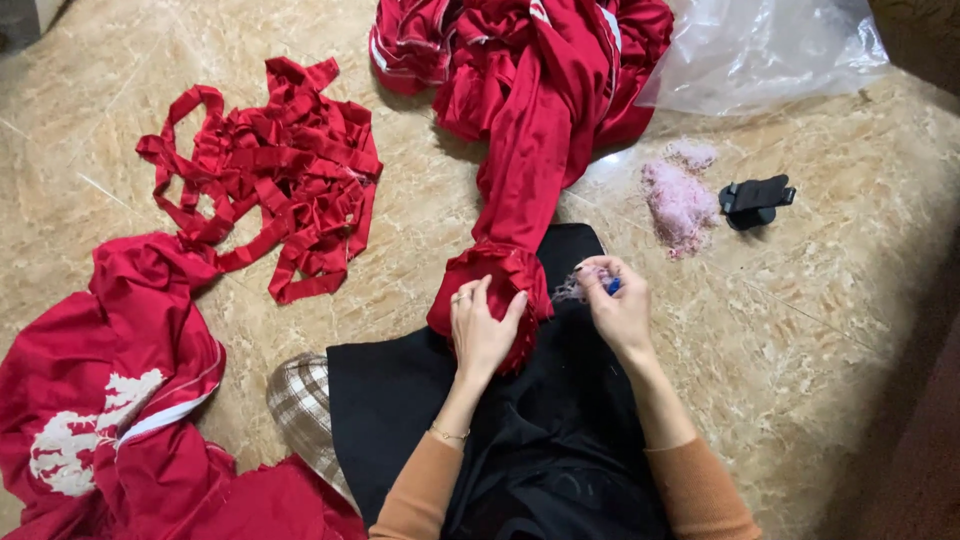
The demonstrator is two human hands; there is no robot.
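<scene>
Beige marbled stone floor (830, 330): bears everything listed.

Long red satin garment (530, 110): heaped at the top of the view, one sleeve-like length running down to the person's lap; its gathered cuff end (500, 275) lies on the black cloth.

Second red satin garment with white embroidered patch and white piping (120, 400): bottom left, well apart from both hands.

Black cloth (560, 440): spread over the lap, under both hands.

Tangle of red satin strips (270, 170): upper left, between the two garments.

Clear crumpled plastic bag (760, 50): top right, beside the heaped garment.

Beige checked slipper (300, 400): at the left edge of the black cloth.

Left hand (482, 330): fingers spread narrowly, pressed flat over the gathered cuff end, holding it down; ring on one finger, thin bracelet at the wrist, orange-tan sleeve.

Right hand (618, 305): fingers pinched shut on a small blue tool (613, 286), mostly hidden, its kind not clear; a wisp of pale pink thread (575, 285) sits just beside the fingertips, near the cuff.

Pile of pale pink thread fluff (680, 200): on the floor, right of the sleeve.

Small black plastic object (755, 200): just beside the fluff.
</scene>
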